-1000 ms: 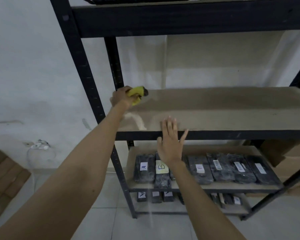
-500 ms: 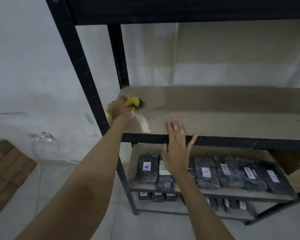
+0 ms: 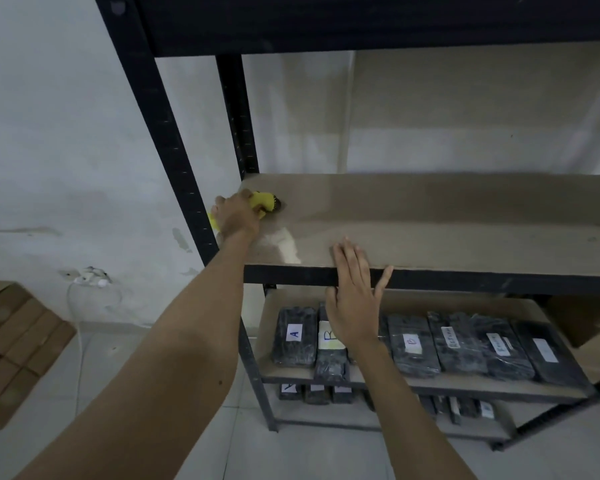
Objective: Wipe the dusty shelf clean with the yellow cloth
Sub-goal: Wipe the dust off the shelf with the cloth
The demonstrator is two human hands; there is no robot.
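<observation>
The dusty brown shelf board point(image 3: 447, 223) sits in a black metal rack at chest height. At its far left end my left hand point(image 3: 236, 213) grips the bunched yellow cloth point(image 3: 262, 200) and presses it on the board beside the rack's left post. A pale dust streak point(image 3: 284, 245) lies on the board just right of that arm. My right hand point(image 3: 354, 299) rests flat with fingers spread over the shelf's black front edge, holding nothing.
Black upright posts point(image 3: 167, 133) frame the left side, with a dark shelf beam point(image 3: 361, 22) overhead. Several black wrapped packs point(image 3: 409, 344) with labels lie on the lower shelf. Flattened cardboard boxes point(image 3: 11, 344) lie on the floor at left, by a white cable point(image 3: 90, 275).
My left hand with the cloth has slid towards me and leftward along the shelf's left end. The right hand keeps its place on the front edge; the view has shifted.
</observation>
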